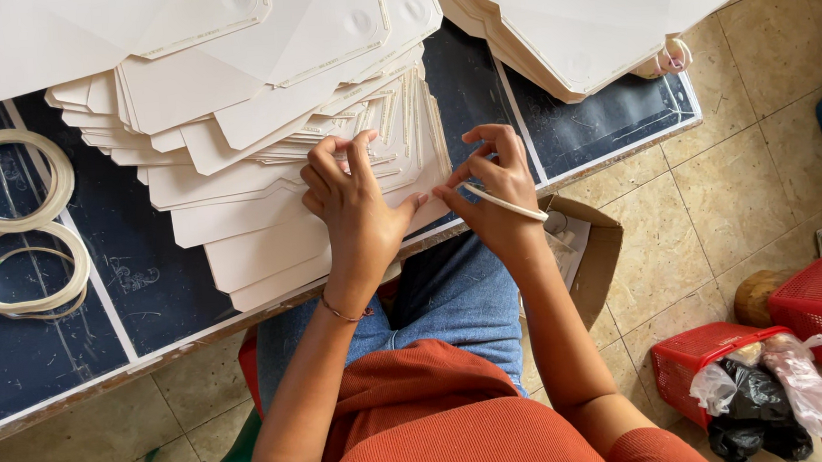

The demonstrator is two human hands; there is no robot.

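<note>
Head view looks down on a dark desk (pixel 147 276) where a fanned stack of cream paper cutouts (pixel 267 211) lies spread from the far left toward the near edge. The left hand (pixel 352 201) rests on the right end of that stack, fingers curled and pinching at the edges of the top sheets. The right hand (pixel 494 188) is just beside it, fingers narrowed around a thin white tape ring (pixel 509 204) that hangs across the palm side, with the fingertips meeting the stack's corner. 2 larger tape rolls (pixel 16 222) lie well apart at the far left of the desk, and a second pile of cutouts (pixel 589 30) sits at the far right. The lowest sheets overhang the near desk edge above the lap, so a tug on 1 sheet could, in my judgement, drag its neighbours off onto the tiled floor (pixel 714 203). The fan is loose, and pinching 2 sheets at once looks likely. An open cardboard box (pixel 593 258) near the right knee might catch strays; red baskets (pixel 723 355) stand farther right.
</note>
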